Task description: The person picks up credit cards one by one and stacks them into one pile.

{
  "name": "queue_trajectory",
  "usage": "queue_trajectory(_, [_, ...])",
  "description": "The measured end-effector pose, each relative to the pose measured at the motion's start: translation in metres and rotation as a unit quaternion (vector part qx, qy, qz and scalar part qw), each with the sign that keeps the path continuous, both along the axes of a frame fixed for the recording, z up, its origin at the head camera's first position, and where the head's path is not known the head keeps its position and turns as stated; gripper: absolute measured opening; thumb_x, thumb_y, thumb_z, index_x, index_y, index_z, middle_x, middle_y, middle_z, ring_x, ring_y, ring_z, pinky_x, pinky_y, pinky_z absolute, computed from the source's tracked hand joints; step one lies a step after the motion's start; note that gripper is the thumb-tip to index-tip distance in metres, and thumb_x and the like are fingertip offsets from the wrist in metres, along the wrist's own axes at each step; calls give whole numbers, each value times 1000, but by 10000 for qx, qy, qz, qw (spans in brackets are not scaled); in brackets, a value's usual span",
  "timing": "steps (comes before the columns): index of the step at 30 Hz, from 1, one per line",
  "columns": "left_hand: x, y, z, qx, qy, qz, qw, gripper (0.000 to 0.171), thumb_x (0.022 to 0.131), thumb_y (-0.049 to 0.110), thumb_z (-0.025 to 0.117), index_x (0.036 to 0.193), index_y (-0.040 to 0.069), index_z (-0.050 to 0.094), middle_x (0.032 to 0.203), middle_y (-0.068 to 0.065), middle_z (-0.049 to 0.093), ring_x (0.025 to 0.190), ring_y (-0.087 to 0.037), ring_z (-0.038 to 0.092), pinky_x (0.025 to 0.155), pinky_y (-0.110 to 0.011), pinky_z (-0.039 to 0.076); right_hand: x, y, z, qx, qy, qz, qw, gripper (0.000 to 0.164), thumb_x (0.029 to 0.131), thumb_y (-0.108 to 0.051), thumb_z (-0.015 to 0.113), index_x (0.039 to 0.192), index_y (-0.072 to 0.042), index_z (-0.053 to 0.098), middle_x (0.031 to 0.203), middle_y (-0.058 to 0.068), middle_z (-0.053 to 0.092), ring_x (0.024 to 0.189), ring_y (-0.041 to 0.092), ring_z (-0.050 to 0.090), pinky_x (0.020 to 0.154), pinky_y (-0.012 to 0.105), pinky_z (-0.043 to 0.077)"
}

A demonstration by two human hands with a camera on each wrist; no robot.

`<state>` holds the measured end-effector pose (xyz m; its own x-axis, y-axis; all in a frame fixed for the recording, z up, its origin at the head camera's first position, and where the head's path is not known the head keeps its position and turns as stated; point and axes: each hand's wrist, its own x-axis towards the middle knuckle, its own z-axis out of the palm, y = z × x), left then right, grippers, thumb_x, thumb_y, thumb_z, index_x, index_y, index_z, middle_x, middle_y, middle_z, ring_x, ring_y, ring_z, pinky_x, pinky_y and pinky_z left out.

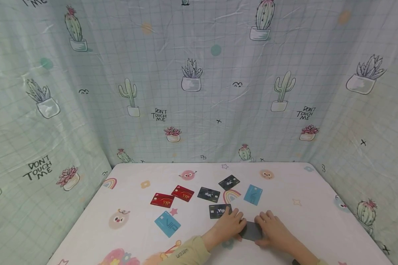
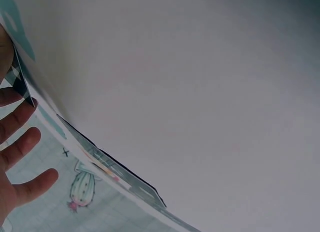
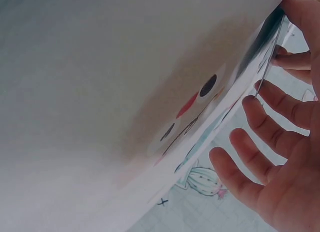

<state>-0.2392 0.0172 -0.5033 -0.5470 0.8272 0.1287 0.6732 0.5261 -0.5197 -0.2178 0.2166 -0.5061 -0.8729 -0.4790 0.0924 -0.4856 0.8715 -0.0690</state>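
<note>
A dark grey card (image 1: 251,232) is held between the two hands, tilted up off the white table. My left hand (image 1: 228,225) pinches its left side with thumb and fingers; in the left wrist view the card (image 2: 21,84) shows edge-on, with the other fingers spread apart below. On the opposite side, my right hand (image 1: 276,232) grips the card by its edge. The right wrist view shows the card (image 3: 271,54) as a thin slanting sheet between thumb and fingertips. Just beyond the left fingers lies a black VIP card (image 1: 217,211), its right end overlapped by them.
Two more black cards, one nearer (image 1: 209,194) and one farther (image 1: 229,182), lie beyond the hands. A blue card (image 1: 253,194) is at the right, another blue card (image 1: 167,223) at the left. Two red cards, left (image 1: 162,200) and right (image 1: 182,193), nearly touch. Cactus-print curtains (image 1: 199,110) surround the table.
</note>
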Motion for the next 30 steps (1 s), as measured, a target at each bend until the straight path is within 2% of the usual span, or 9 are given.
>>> queue_trajectory(7, [1,-1,2,53,-106,29,9999,57,70,65,45,113,29,53,105,9,55,98,-8,49,90,-33,45,0,0,0,-62,135,35,9999,57,60,-55,71,97,-15,54,84,-10,43,78,9,34,58,23,33])
queue_trajectory(15, [6,-2,5,116,-382,240,9989,58,71,63,45,118,30,52,108,5,58,106,-12,50,91,-35,45,1,0,1,-23,191,3,9998,56,60,-55,71,96,-15,55,84,-11,45,78,8,34,58,23,34])
queue_trajectory(24, [5,-2,0,161,-273,271,9991,60,70,65,45,119,31,52,108,6,58,105,-12,49,92,-35,45,2,0,3,-35,320,25,9995,56,59,-54,72,97,-16,56,86,-11,48,78,7,34,60,25,36])
queue_trajectory(30, [7,-2,1,79,-165,273,9995,62,71,66,44,120,30,51,109,6,57,107,-12,49,92,-35,44,1,0,3,-65,310,-9,9995,56,58,-53,73,97,-17,56,86,-11,48,79,7,34,60,25,37])
